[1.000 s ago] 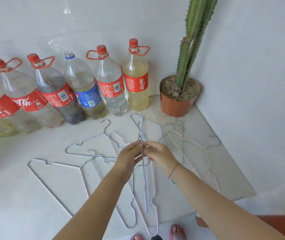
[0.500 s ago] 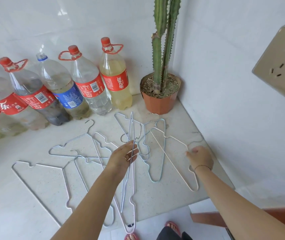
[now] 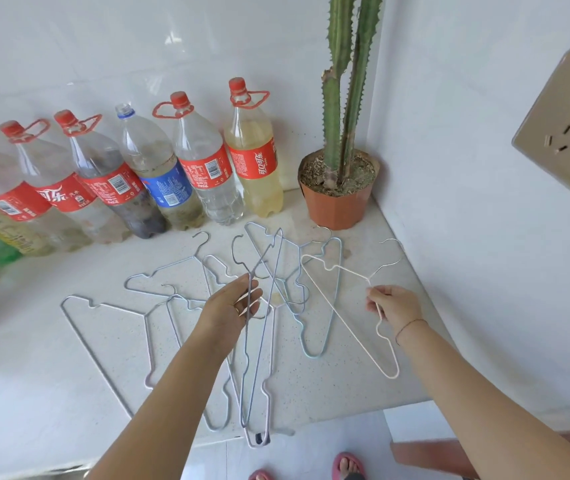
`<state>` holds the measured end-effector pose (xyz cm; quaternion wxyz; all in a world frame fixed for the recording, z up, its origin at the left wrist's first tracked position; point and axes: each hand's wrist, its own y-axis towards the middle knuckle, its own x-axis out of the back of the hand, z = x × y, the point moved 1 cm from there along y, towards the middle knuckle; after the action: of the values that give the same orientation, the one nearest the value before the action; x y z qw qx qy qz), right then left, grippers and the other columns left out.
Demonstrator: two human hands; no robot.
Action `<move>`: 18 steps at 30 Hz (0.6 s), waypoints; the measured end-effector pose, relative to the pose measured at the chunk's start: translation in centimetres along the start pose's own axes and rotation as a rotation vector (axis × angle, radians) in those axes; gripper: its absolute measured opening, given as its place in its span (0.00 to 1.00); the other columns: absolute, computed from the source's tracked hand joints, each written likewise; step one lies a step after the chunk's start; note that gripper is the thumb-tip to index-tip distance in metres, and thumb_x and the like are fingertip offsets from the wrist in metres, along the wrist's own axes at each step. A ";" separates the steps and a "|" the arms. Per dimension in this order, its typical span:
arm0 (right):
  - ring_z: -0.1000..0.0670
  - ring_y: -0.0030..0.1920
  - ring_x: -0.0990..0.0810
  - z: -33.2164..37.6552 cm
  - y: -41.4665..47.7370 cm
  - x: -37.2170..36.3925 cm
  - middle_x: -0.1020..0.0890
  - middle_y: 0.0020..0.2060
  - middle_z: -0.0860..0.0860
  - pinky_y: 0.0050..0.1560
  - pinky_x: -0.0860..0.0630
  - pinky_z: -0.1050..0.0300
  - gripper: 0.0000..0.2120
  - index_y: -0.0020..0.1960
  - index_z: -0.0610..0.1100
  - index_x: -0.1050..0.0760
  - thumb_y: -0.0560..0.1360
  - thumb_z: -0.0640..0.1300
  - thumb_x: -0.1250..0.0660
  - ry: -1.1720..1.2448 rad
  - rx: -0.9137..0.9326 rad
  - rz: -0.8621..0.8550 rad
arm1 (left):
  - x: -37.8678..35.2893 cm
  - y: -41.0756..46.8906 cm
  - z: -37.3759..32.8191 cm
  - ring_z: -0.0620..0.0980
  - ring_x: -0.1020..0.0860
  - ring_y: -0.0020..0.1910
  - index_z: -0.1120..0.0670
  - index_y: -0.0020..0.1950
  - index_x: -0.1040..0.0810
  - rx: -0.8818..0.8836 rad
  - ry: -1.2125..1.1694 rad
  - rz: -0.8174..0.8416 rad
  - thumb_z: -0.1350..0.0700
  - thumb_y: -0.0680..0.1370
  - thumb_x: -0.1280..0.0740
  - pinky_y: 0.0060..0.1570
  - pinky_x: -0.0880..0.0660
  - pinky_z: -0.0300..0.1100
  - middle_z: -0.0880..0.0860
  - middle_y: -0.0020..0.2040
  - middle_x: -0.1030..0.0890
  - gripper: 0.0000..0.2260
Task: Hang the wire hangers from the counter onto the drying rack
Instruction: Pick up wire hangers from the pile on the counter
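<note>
Left hand (image 3: 231, 306) grip closed on grey hangers (image 3: 259, 344), near edge of bench (image 3: 345, 386). Right hand (image 3: 396, 306) grip pinching white hanger (image 3: 345, 317) neck. Loose hangers (image 3: 120, 309) left.

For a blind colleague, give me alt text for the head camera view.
The left hand holds a bundle of wire hangers; the right hand pinches a white hanger at the counter. Bottles and a cactus stand behind.
</note>
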<state>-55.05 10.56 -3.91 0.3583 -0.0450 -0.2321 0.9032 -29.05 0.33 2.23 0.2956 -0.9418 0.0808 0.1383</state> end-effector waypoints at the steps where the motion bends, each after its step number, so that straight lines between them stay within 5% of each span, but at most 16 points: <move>1: 0.55 0.22 0.24 0.5 -0.4 -0.5 0.22 0.27 0.46 0.23 0.31 0.70 0.06 0.37 0.39 0.24 0.73 0.35 0.34 0.049 0.001 0.059 | 0.2 -0.3 -0.2 0.48 0.20 0.45 0.58 0.54 0.21 -0.004 -0.007 -0.009 0.57 0.76 0.32 0.44 0.25 0.40 0.51 0.44 0.19 0.09; 6: 0.51 0.30 0.24 3.4 -3.3 -3.4 0.20 0.29 0.48 0.30 0.31 0.62 0.06 0.42 0.40 0.22 0.75 0.35 0.36 0.082 0.068 0.302 | 2.0 -2.9 -1.4 0.44 0.19 0.38 0.57 0.49 0.21 -0.036 -0.064 -0.036 0.56 0.75 0.32 0.42 0.25 0.37 0.51 0.42 0.19 0.06; 18: 0.56 0.27 0.22 7.8 -19.6 -14.3 0.18 0.29 0.49 0.27 0.26 0.66 0.08 0.47 0.40 0.23 0.76 0.32 0.40 0.231 0.004 0.822 | 13.6 -19.0 -4.7 0.45 0.20 0.39 0.59 0.58 0.23 -0.282 -0.312 -0.145 0.58 0.77 0.36 0.40 0.23 0.35 0.52 0.44 0.20 0.11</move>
<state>-34.12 10.40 10.64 -0.0077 -0.2339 -0.1516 0.9603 -10.67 12.10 11.84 0.1789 -0.9443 -0.0539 0.2708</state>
